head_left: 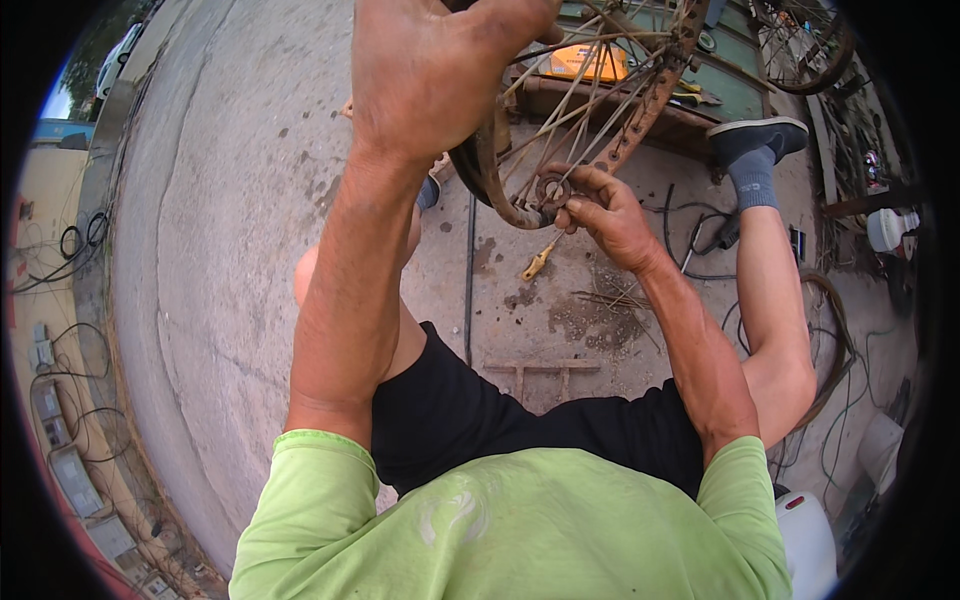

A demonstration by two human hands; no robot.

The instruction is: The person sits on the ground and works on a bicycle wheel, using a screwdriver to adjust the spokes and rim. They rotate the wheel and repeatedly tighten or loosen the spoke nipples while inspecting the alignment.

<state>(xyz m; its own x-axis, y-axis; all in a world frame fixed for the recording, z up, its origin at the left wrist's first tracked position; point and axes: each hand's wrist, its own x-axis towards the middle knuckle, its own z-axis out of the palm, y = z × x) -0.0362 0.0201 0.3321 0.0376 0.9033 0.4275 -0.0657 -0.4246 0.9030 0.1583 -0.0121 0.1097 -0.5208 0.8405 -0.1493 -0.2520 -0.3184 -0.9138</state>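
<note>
A rusty spoked wheel [632, 128] stands upright in front of me at the top of the view, its rim pierced by a row of holes. My right hand [606, 212] pinches a small round, notched spoke wrench [553, 190] between thumb and fingers, against the spokes at the rim's lower edge. Higher and to the left, my left hand [430, 80] is curled at the wheel's left side. Its fingertips are partly cut off by the view's edge, and the hand hides part of the rim. A yellow-handled screwdriver [538, 263] shows below my right hand.
Behind the wheel, a green workbench [735, 75] bears an orange box [588, 62] and pliers [698, 94]. Black cables [700, 235] and thin rods [612, 299] lie on the ground at right. A rusty metal frame [545, 367] lies between my legs, beside a long dark bar [470, 270].
</note>
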